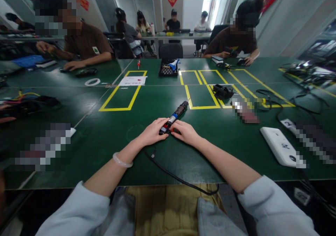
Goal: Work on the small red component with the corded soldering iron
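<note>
An electric screwdriver (pixel 176 115) with its inner parts exposed lies slanted on the green table, its thin bit pointing away to the right. My left hand (pixel 153 133) is closed around its rear end from the left. From the other side, my right hand (pixel 186 133) has its fingers bent and pressed against the same end. A small red part shows by the right fingertips; what it is I cannot tell. A black cord (pixel 173 176) runs from below my left hand over the table's front edge, and a small ring terminal (pixel 153 155) lies beside it.
Yellow tape outlines (pixel 133 98) mark the table (pixel 105 138). Beyond are a black parts tray (pixel 165 70), a paper label (pixel 132 80), a tape roll (pixel 92 82) and a black part (pixel 223 91). A white power bank (pixel 279 145) and cables lie right. People sit opposite.
</note>
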A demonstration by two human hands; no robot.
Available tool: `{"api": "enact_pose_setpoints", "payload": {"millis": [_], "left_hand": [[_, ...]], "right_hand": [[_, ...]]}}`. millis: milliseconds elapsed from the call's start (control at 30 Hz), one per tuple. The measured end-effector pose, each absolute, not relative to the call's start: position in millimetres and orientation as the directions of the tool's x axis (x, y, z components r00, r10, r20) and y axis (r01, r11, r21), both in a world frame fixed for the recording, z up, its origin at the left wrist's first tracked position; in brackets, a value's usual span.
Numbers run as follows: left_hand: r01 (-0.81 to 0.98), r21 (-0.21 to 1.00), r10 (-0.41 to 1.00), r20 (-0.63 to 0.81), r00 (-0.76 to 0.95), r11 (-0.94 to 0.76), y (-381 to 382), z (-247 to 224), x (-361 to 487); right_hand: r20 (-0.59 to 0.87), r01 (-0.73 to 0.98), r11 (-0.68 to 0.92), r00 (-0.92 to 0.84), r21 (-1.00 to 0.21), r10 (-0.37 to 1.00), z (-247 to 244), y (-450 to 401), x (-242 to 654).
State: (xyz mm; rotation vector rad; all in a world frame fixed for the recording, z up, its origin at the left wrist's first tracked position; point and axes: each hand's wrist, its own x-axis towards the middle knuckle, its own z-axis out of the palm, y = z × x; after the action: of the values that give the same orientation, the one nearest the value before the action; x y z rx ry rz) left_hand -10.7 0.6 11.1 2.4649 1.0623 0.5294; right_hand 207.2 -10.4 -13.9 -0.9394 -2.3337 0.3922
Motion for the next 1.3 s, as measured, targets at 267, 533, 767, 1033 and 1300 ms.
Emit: {"api": "enact_pose_setpoints", "payload": {"millis": [267,533,767,1033,1300], "left_hand": [[0.629,0.465,0.763,0.185,0.62,-0.623,-2.5,7.5,-9.5],[0.743,0.343,0.817,0.184,0.547,-0.575,-6.1,6.0,-0.6],[0.782,0.273,0.829,0.198,0.524,-0.56,-5.8,7.8,4.3],[0.867,0.177,0.882,0.178,0.436,-0.465,16.3,9.2,-17.6],[0.972,0.137,0.978,0.117,0.173,-0.189,52.5,9.1,-81.1]], "right_hand": [[0.443,0.497,0.72,-0.571,-0.483,0.691,-15.4,-8.5,206.6],[0.454,0.485,0.707,-0.545,-0.514,0.705,-14.9,-8.6,204.0],[0.434,0.491,0.676,-0.524,-0.549,0.733,-10.0,-14.0,207.1],[0.397,0.531,0.653,-0.523,-0.54,0.754,-10.7,-12.6,214.6],[0.381,0.532,0.649,-0.532,-0.545,0.756,-9.2,-12.5,216.3]]}}
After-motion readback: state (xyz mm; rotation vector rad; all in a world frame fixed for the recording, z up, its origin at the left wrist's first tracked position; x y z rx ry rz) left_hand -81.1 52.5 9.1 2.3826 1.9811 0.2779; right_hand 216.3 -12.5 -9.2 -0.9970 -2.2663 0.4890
